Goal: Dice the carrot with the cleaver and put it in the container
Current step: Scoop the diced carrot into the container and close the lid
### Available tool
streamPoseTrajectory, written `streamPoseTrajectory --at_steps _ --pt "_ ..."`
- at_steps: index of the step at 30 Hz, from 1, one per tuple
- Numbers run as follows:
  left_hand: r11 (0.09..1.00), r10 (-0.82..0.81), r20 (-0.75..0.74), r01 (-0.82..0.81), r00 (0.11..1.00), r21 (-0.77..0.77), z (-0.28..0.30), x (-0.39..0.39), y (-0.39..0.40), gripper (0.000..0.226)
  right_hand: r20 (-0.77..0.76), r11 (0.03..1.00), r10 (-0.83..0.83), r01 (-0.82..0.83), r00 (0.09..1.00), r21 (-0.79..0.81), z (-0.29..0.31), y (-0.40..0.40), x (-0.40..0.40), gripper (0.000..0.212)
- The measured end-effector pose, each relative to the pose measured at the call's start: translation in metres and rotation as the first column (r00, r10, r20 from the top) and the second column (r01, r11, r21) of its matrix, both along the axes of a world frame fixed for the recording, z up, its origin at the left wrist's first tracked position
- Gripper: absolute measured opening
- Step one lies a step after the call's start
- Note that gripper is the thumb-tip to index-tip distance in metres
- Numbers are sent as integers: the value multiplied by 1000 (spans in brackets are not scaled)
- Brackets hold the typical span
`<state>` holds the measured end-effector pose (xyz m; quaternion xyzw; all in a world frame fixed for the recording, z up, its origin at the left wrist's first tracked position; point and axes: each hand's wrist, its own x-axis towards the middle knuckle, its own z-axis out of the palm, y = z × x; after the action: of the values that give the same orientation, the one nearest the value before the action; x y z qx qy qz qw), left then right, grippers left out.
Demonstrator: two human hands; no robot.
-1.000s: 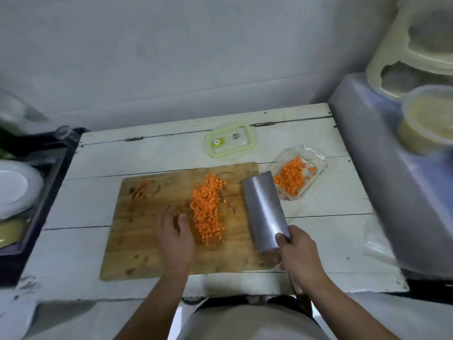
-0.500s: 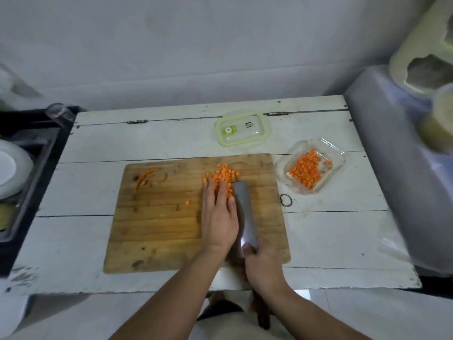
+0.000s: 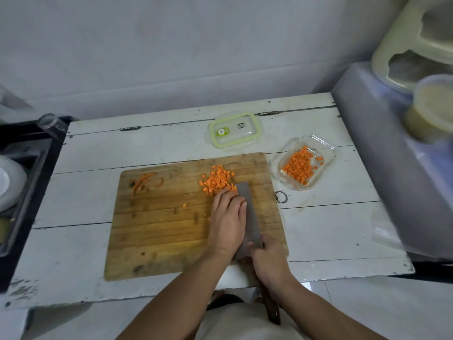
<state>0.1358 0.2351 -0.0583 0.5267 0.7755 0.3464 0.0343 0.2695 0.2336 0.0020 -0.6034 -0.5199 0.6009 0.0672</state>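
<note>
— Scooping that way, what could go wrong for you?

— Your left hand [image 3: 228, 222] lies flat, fingers straight and together, pressing the diced carrot [image 3: 217, 181] against the side of the cleaver [image 3: 247, 217]. Fingertips sit right at the blade; if it tips or slides, I'd judge a nick likely. Your right hand [image 3: 268, 260] is curled tight round the cleaver's handle [image 3: 272, 307], down at the near edge of the cutting board [image 3: 171, 224].

— And the carrot itself?

— Most of the pile sits at the far side of the board, just beyond your fingers. One cube [image 3: 184, 205] lies apart to the left, easy to miss. Lifting a loaded blade toward the container [image 3: 329, 155] could shed cubes onto the table [image 3: 122, 148], since the container stands off the board's far right corner.

— What's in the container?

— Diced carrot already, covering much of the bottom of the clear glass dish. Its green-rimmed lid [image 3: 234, 130] lies separately, behind the board, holding nothing.
</note>
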Motion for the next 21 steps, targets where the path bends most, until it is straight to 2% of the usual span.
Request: streamPoseTrajectory --at_steps 4,9,13,16,21 --pt "999 16 -5 -16 1000 51 0 7 5 18 -6 1000 -3 4 1000 29 5 4 8 12" --pt "991 -6 15 4 1000 131 21 26 27 24 1 998 -26 26 1000 64 20 22 30 12" --pt "971 -101 8 97 995 218 51 48 77 15 -63 986 -136 141 989 86 46 53 51 14" --pt "954 -192 51 174 980 245 69 74 123 20 -83 963 -239 247 967 105 66 85 70 14" --pt "952 -256 118 228 959 205 60 105 182 18 -14 943 -320 319 947 98 76 131 90 12"
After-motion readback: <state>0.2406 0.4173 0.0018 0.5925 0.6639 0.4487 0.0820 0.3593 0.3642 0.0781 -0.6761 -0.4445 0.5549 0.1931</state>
